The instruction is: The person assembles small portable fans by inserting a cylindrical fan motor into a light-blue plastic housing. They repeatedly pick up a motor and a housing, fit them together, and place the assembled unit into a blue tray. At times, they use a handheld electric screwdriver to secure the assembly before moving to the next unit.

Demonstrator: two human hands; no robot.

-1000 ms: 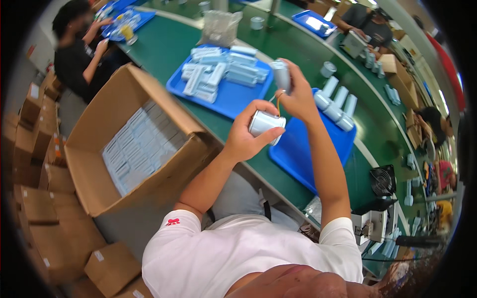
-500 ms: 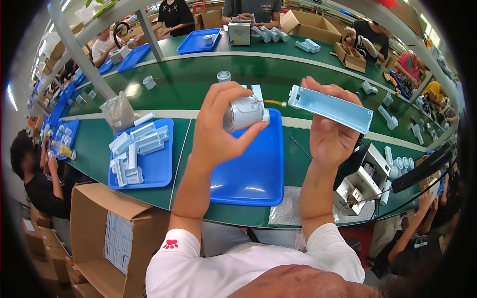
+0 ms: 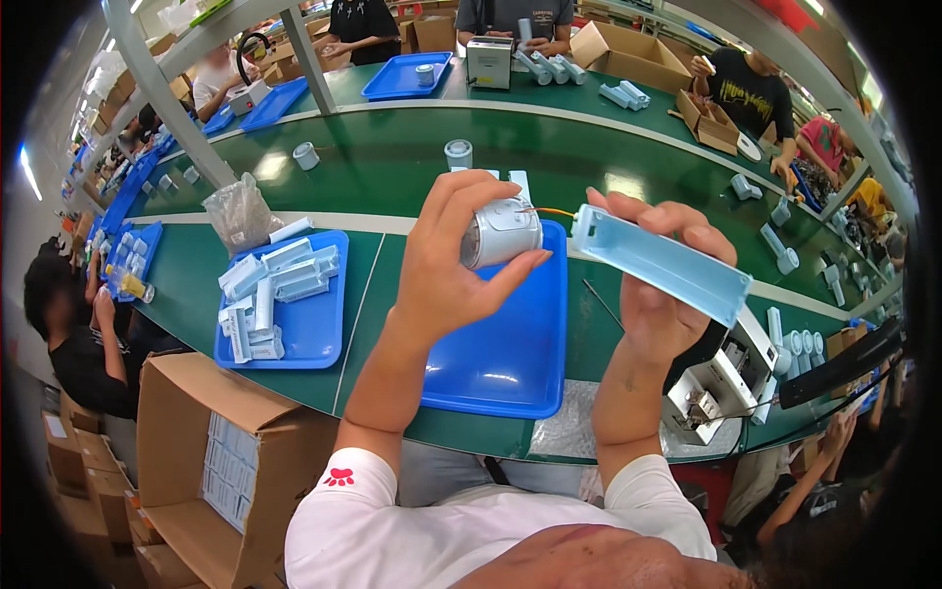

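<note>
From afar I see the left hand pinching the round part at one o'clock and the right hand pinching the long blue shell at three o'clock, while the thin wire, its tip loose a moment ago, now reaches the shell, though I can't tell if it's in.

The left hand covered part of the white cup, and how the orange wire ended at the blue case was too small to tell. The view's dark edge cut off the stacked boxes at lower left.
</note>
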